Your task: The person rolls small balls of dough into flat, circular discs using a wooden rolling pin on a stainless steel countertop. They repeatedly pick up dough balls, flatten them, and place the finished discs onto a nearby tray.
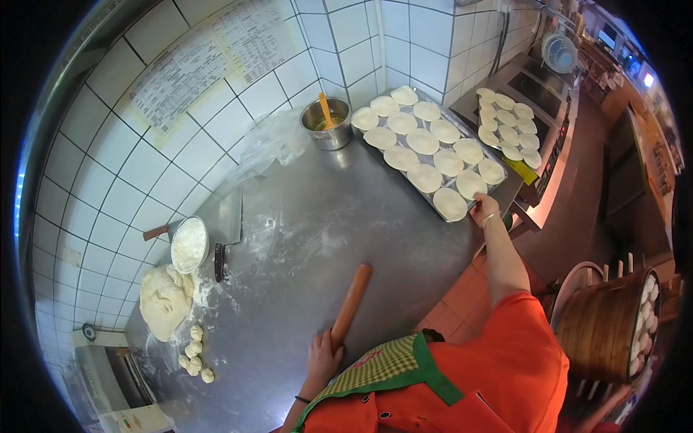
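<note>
My left hand (324,354) is closed around the lower end of a wooden rolling pin (354,295), which lies slanted over the steel worktop. At the near right corner of a metal tray (439,212), my right hand (483,210) has its fingers bent over the rim, touching or close to a flat dough round (471,184). Several more rounds cover this tray in rows. Far left on the worktop are a large dough lump (165,303), a bowl of flour (189,245) and several small dough pieces (196,346). Loose flour dusts the surface around them.
A metal pot (331,135) with an orange-handled utensil stands by the tiled wall. Near the flour bowl lie a cleaver (230,216) and a dark handle (219,262). A second tray of rounds (508,118) rests on the cooktop. A bamboo steamer (595,325) stands right.
</note>
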The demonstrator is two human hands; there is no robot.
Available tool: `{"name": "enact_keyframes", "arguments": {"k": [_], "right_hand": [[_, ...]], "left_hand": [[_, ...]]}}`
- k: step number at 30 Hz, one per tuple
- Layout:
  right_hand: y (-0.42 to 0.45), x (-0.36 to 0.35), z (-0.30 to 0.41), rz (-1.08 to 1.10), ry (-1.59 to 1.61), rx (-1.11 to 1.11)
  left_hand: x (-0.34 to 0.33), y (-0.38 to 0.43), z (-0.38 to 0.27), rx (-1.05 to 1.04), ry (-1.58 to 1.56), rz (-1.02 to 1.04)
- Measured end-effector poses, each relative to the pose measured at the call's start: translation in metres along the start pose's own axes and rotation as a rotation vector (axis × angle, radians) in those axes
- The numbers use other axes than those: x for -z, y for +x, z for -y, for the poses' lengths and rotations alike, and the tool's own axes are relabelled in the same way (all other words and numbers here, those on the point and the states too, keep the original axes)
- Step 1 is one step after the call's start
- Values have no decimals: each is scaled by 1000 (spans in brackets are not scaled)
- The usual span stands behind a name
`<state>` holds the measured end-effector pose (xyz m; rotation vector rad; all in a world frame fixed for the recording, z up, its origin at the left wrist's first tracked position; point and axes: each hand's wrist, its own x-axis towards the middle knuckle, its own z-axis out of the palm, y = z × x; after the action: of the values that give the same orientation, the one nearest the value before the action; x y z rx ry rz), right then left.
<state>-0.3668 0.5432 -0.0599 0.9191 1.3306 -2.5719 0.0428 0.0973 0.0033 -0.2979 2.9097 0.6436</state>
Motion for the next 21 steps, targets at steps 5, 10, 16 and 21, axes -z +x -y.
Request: {"name": "enact_keyframes", "arguments": {"k": [5,10,16,21], "right_hand": [[-29,-25,4,-204,-162,137],[-73,-44,18,-123,-393,632],[-385,-182,64,1586,-65,846],[-468,-247,27,2010,93,652]], "left_hand": [[-4,0,0,-16,-34,-72],[-1,1,-3,-18,-27,-72],[8,0,-2,7,-60,-56],[22,-17,13,57,-112,-135]]}}
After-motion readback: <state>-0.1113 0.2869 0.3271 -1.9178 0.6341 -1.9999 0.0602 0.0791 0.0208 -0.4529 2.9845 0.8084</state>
